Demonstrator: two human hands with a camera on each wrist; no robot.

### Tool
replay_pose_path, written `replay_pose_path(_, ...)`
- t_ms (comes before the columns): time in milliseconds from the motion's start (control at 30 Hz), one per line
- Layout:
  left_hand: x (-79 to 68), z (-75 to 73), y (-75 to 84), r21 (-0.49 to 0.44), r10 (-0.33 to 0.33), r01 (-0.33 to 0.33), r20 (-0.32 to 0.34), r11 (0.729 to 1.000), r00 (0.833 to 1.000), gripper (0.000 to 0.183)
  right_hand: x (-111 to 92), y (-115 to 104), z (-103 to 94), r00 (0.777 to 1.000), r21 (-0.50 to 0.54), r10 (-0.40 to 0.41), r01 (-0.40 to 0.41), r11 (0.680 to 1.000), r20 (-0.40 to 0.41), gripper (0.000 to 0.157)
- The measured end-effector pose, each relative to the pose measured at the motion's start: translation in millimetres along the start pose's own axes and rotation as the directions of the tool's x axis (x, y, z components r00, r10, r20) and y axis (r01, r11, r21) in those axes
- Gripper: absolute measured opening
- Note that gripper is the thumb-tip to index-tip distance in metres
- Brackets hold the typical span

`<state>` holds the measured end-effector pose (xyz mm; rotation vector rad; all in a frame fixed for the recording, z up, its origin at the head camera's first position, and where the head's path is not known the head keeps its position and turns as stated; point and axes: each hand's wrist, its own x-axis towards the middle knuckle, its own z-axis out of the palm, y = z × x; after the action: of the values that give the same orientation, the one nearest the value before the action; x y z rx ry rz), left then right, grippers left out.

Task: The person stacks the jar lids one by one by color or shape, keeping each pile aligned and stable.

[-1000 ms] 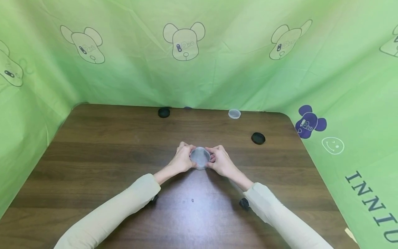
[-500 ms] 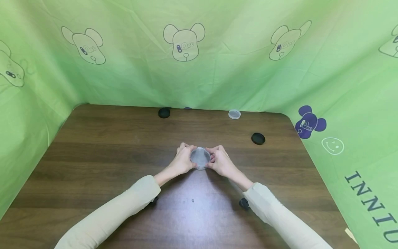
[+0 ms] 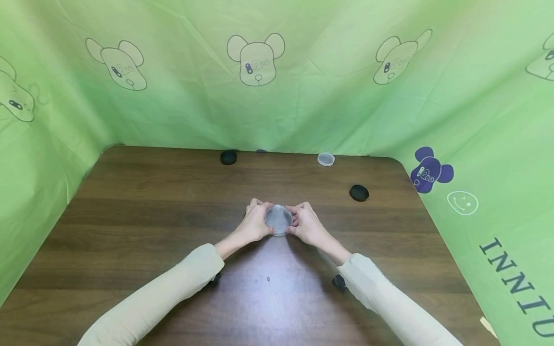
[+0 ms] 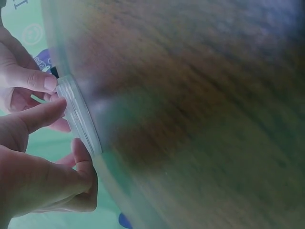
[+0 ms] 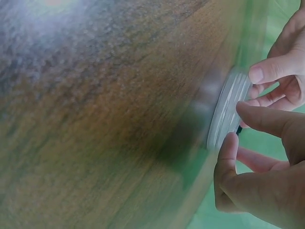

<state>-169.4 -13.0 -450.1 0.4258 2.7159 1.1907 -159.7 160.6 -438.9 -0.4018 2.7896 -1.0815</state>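
A clear, round, shallow dish with a lid-like rim, resembling a petri dish (image 3: 279, 220), lies flat on or very near the tabletop, mid-table in the head view. My left hand (image 3: 255, 221) pinches its left edge between thumb and fingers. On the opposite edge, my right hand (image 3: 309, 224) pinches it the same way. From the side, the left wrist view shows the dish's stacked, ridged wall (image 4: 81, 117). Those ridges also appear on the petri dish (image 5: 228, 109) in the right wrist view, thumbs and fingertips touching its rim.
Toward the back edge of the brown wooden table (image 3: 151, 230) lie a black round dish (image 3: 228, 157) and a clear round dish (image 3: 326, 159). Another black round dish (image 3: 359, 193) sits right of my hands. A green printed curtain (image 3: 186, 105) surrounds the table's back and sides.
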Motion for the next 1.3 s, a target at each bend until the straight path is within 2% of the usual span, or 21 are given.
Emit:
replay_pose_path(733, 2.6, -2.9, 1.1, -0.018, -0.043, 0.043, 0.032, 0.999, 0.999, 0.065, 0.6, -1.0, 0.6, 1.0, 0.01, 0.002, -0.002, 1.0, -0.015, 0.055)
replay_pose_path(1167, 0.2, -3.1, -1.4, -0.043, -0.026, 0.028, 0.043, 0.999, 0.999, 0.063, -0.3, 1.1, 0.7, 1.0, 0.04, 0.006, -0.006, 0.999, -0.013, 0.057)
replay_pose_path(1300, -0.2, -2.8, -3.8, -0.079, -0.022, 0.025, 0.044, 0.997, 0.999, 0.063, -0.5, 3.3, 2.4, 1.0, 0.054, 0.005, -0.004, 0.999, -0.02, 0.057)
